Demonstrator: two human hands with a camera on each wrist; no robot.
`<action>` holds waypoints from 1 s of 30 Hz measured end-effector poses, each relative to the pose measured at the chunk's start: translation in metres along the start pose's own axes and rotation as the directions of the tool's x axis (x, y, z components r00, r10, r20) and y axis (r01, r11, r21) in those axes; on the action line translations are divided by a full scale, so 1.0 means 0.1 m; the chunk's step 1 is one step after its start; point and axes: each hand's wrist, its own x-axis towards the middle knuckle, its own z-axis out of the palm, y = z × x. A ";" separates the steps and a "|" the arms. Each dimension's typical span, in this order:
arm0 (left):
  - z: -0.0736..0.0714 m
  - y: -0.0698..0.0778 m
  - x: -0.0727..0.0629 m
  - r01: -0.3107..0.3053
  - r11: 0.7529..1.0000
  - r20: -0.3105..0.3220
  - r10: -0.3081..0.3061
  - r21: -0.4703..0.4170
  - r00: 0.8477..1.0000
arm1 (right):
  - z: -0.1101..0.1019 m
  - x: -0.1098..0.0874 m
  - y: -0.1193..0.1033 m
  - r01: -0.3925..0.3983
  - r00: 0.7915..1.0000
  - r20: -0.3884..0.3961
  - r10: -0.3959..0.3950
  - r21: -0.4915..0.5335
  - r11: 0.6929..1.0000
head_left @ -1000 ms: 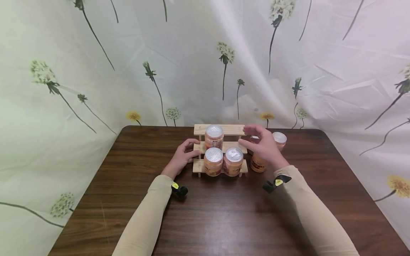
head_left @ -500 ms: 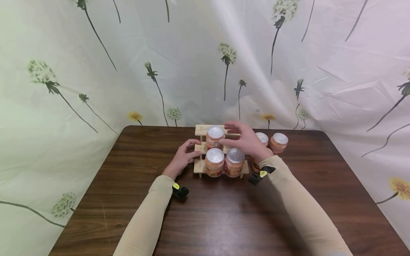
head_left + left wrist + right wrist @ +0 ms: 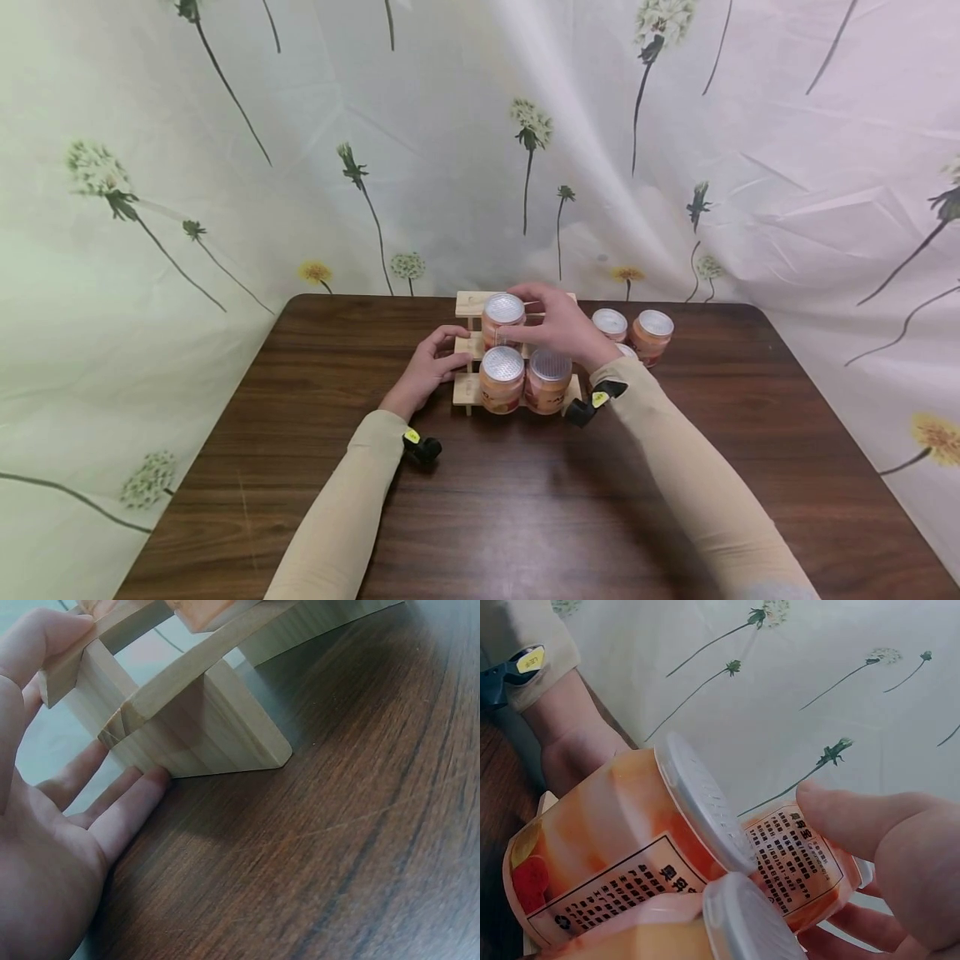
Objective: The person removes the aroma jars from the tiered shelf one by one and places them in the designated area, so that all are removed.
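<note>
A three-tiered wooden rack stands on the table. On its lowest tier sit two peach-orange canned fruit jars with silvery lids, a left front jar and a right front jar. A third jar stands behind them on the middle tier. My right hand reaches over the right front jar and holds this rear jar; its thumb lies on the label in the right wrist view. At the rack's left end, my left hand grips the middle shelf, lower fingers against the side panel.
Right of the rack, more of these jars stand on the dark wood table, including a far right jar and one beside it; another is mostly hidden by my right wrist. A dandelion-print curtain hangs behind the table.
My right hand has moved left from above the jars on the table to the rear jar on the rack and closed around it. The left hand stays at the rack's end.
</note>
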 end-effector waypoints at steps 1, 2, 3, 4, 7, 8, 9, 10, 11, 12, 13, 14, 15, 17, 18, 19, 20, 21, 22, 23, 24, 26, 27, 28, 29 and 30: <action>0.00 0.00 0.00 -0.001 1.000 0.001 0.001 -0.001 1.000 | 0.01 0.01 0.00 -0.002 1.000 0.001 0.002 0.002 1.000; 0.00 0.00 0.00 -0.002 1.000 0.001 0.002 -0.001 1.000 | 0.01 0.02 0.00 -0.004 1.000 0.002 0.004 -0.003 1.000; 0.00 0.00 0.00 -0.002 1.000 0.001 0.002 0.001 1.000 | 0.01 0.03 0.00 -0.004 1.000 0.003 0.004 -0.006 1.000; 0.00 0.00 0.00 -0.002 1.000 0.001 0.002 0.002 1.000 | 0.02 0.03 0.01 -0.004 1.000 0.003 0.004 -0.009 1.000; 0.01 0.01 -0.01 -0.001 1.000 0.001 0.001 0.010 1.000 | 0.03 0.05 0.00 0.004 1.000 0.002 -0.004 -0.013 1.000; 0.01 0.01 -0.01 0.000 1.000 0.001 0.000 0.012 1.000 | 0.04 0.06 0.00 0.008 1.000 0.001 -0.008 -0.017 1.000; 0.01 0.02 -0.01 0.001 1.000 0.000 -0.001 0.012 1.000 | 0.04 0.06 -0.01 0.011 1.000 0.001 -0.011 -0.016 1.000; 0.01 0.02 -0.01 0.000 1.000 0.001 0.000 0.012 1.000 | 0.05 0.07 -0.01 0.014 1.000 -0.001 -0.014 -0.016 1.000; 0.01 0.02 -0.01 0.000 1.000 0.001 0.000 0.011 1.000 | 0.05 0.06 -0.02 0.015 1.000 -0.002 -0.015 -0.017 1.000; 0.01 0.02 -0.01 -0.002 1.000 0.001 0.002 0.011 1.000 | 0.05 0.06 -0.03 0.013 1.000 -0.004 -0.013 -0.017 1.000; 0.01 0.02 -0.01 -0.003 1.000 0.001 0.003 0.010 1.000 | 0.06 0.06 -0.03 0.008 1.000 -0.005 -0.008 -0.017 1.000; 0.01 0.01 -0.01 -0.003 1.000 0.001 0.003 0.008 1.000 | 0.06 0.06 -0.04 0.001 1.000 -0.007 -0.001 -0.016 1.000; 0.01 0.01 -0.01 -0.004 1.000 0.001 0.004 0.007 1.000 | 0.06 0.06 -0.04 -0.006 1.000 -0.012 0.006 -0.016 1.000; 0.00 0.01 -0.01 -0.004 1.000 0.002 0.004 0.008 1.000 | 0.07 0.07 -0.05 -0.018 1.000 -0.021 0.018 -0.016 1.000; 0.00 0.01 -0.01 -0.003 1.000 0.002 0.003 0.008 1.000 | 0.07 0.07 -0.05 -0.021 0.999 -0.026 0.020 -0.017 1.000; 0.00 0.01 -0.01 -0.002 1.000 0.002 0.002 0.008 1.000 | 0.07 0.07 -0.04 -0.022 0.999 -0.031 0.022 -0.018 1.000; 0.00 0.01 -0.01 -0.002 1.000 0.003 0.002 0.009 1.000 | 0.07 0.07 -0.04 -0.022 0.999 -0.036 0.021 -0.019 1.000; 0.00 0.01 -0.01 -0.002 1.000 0.003 0.002 0.011 1.000 | 0.08 0.07 -0.04 -0.020 0.999 -0.041 0.019 -0.020 1.000; 0.00 0.01 -0.01 -0.001 1.000 0.003 0.001 0.012 1.000 | 0.08 0.08 -0.04 -0.018 0.999 -0.044 0.017 -0.021 1.000; 0.00 0.01 -0.01 0.001 1.000 0.003 -0.001 0.013 1.000 | 0.08 0.07 -0.04 -0.015 0.999 -0.048 0.014 -0.021 1.000; -0.01 0.01 0.00 0.003 1.000 0.003 -0.003 0.013 1.000 | 0.08 0.07 -0.04 -0.013 0.999 -0.052 0.012 -0.023 1.000; -0.01 0.00 0.00 0.007 1.000 0.003 -0.007 0.012 1.000 | 0.08 0.07 -0.04 -0.008 0.998 -0.058 0.007 -0.026 1.000; -0.01 0.00 0.01 0.008 1.000 0.003 -0.008 0.011 1.000 | 0.09 0.07 -0.04 -0.006 0.998 -0.062 0.005 -0.024 1.000; -0.01 0.00 0.01 0.009 1.000 0.002 -0.009 0.009 1.000 | 0.09 0.06 -0.04 -0.005 0.998 -0.065 0.003 -0.023 1.000; -0.01 0.00 0.01 0.009 1.000 0.003 -0.009 0.008 1.000 | 0.09 0.06 -0.05 0.000 0.998 -0.070 -0.001 -0.021 1.000; 0.00 0.00 0.01 0.007 1.000 0.004 -0.007 0.008 1.000 | 0.09 0.06 -0.05 0.004 0.997 -0.076 -0.006 -0.017 1.000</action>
